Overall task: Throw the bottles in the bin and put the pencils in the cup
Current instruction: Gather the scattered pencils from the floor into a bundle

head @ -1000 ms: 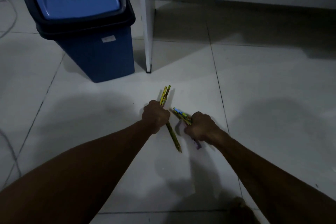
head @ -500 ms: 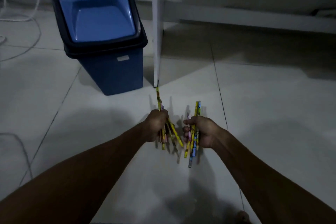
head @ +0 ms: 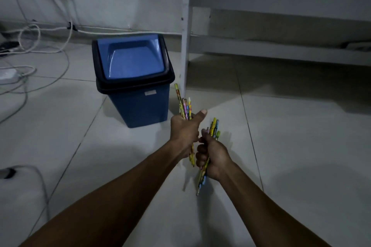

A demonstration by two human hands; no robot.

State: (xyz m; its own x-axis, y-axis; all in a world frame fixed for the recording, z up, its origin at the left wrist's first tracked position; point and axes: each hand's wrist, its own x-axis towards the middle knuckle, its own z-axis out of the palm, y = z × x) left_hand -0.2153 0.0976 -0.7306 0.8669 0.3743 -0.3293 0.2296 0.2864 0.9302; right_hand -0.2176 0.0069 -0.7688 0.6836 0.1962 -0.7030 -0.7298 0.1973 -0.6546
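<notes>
My left hand (head: 183, 131) is closed around a bunch of colourful pencils (head: 185, 106) that stick up past my thumb. Just to its right and lower, my right hand (head: 213, 156) grips a second bunch of pencils (head: 214, 127), whose tips point down toward the floor. The two hands almost touch, held above the tiled floor. A blue bin (head: 138, 90) with a black rim and a blue swing lid stands just beyond and left of my left hand. No bottle and no cup is in view.
A white table leg (head: 185, 30) rises right of the bin, with a low white shelf (head: 281, 52) behind it. White cables (head: 40, 50) and a power strip (head: 7, 75) lie on the floor at the left. A wall closes the back.
Both hands have lifted off the floor with their pencils and come closer together. The view has tilted up, so the bin now sits lower and the wall and cables show.
</notes>
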